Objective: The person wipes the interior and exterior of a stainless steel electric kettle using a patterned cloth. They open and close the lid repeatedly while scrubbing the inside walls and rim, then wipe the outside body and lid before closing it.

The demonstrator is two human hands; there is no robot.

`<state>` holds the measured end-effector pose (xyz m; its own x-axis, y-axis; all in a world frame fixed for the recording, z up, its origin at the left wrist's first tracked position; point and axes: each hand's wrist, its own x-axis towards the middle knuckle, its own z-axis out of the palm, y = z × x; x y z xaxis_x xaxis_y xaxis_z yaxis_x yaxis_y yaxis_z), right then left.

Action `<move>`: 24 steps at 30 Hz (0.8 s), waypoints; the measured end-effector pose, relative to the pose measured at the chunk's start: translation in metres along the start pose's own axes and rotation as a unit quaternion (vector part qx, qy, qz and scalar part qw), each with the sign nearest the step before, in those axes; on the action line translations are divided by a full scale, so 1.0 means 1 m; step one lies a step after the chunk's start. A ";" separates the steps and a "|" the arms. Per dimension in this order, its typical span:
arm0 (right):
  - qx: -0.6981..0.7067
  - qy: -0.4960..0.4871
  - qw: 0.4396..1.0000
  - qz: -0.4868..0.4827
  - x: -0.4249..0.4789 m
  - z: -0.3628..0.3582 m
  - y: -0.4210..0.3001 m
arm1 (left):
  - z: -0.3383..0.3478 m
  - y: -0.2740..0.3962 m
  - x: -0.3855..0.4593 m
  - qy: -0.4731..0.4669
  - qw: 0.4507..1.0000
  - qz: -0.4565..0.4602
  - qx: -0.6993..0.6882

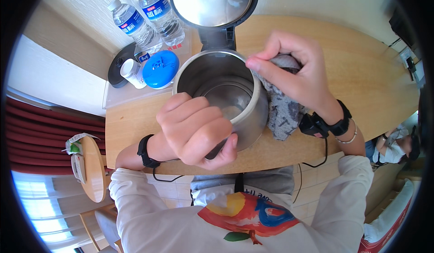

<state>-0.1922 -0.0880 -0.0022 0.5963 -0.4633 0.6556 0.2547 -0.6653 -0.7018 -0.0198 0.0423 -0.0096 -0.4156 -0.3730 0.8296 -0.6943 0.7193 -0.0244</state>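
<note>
A stainless steel electric kettle [259,124] stands on the wooden table in front of me, its inside bare metal. The round metal lid [212,5] is swung up on its black hinge, away from me. My left hand [196,129] is wrapped around the kettle's dark handle [215,151] on my side; the fingers hide most of it. In my right hand [295,69] is a grey patterned cloth [284,110], pinched between thumb and fingers. The cloth touches the right outside of the kettle near the rim and hangs down along its wall.
Two water bottles [130,22] stand at the back left on a clear plastic tray [118,97]. Beside them are a black kettle base [117,68], a white paper cup [132,71] and a blue lid [161,69]. A person [393,144] sits at the far right.
</note>
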 end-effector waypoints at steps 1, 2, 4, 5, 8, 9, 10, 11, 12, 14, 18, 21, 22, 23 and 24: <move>-0.026 -0.012 1.000 -0.012 0.000 -0.002 -0.004 | 0.000 0.000 0.000 0.000 1.000 0.001 0.002; -0.024 -0.018 0.999 -0.019 -0.002 -0.001 -0.008 | 0.000 0.000 0.000 -0.001 1.000 0.002 0.004; -0.019 -0.030 0.999 -0.034 -0.009 0.003 -0.017 | 0.001 0.000 0.000 0.008 1.000 0.009 0.003; -0.031 -0.054 0.997 -0.038 -0.012 0.004 -0.024 | 0.002 -0.001 -0.001 0.012 1.000 0.013 0.003; -0.038 -0.101 0.989 -0.104 -0.018 0.008 -0.029 | -0.002 -0.002 0.001 -0.020 0.999 0.015 -0.020; -0.042 -0.103 0.988 -0.104 -0.019 0.009 -0.029 | -0.003 -0.002 0.000 -0.015 0.999 0.014 -0.026; -0.047 -0.106 0.988 -0.105 -0.019 0.009 -0.029 | -0.002 -0.003 -0.002 -0.011 0.999 0.012 -0.032; -0.038 -0.110 0.988 -0.098 -0.017 0.008 -0.029 | -0.002 -0.003 -0.003 -0.006 0.999 0.011 -0.039; -0.028 -0.114 0.989 -0.091 -0.012 0.004 -0.031 | -0.003 -0.003 -0.003 -0.004 0.999 0.011 -0.045; -0.016 -0.115 0.991 -0.065 -0.005 -0.004 -0.024 | -0.003 -0.003 -0.003 0.000 0.998 0.010 -0.057; 0.020 -0.080 0.996 0.027 -0.001 -0.011 -0.005 | -0.003 -0.002 0.002 -0.008 0.999 0.002 -0.049; 0.026 -0.077 0.996 0.028 0.000 -0.010 -0.005 | -0.005 -0.002 0.003 -0.031 0.999 -0.001 -0.044; 0.031 -0.075 0.995 0.049 0.000 -0.011 -0.007 | -0.006 -0.002 0.004 -0.040 0.998 -0.003 -0.042; 0.037 -0.074 0.994 0.070 0.000 -0.010 -0.008 | -0.007 -0.002 0.004 -0.048 0.998 -0.004 -0.039; 0.041 -0.071 0.995 0.064 -0.001 -0.009 -0.008 | -0.009 -0.001 0.006 -0.055 0.998 -0.007 -0.037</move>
<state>-0.2014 -0.0876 0.0055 0.7280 -0.4492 0.5179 0.2286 -0.5532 -0.8011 -0.0161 0.0443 0.0000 -0.4713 -0.4418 0.7634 -0.6565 0.7537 0.0309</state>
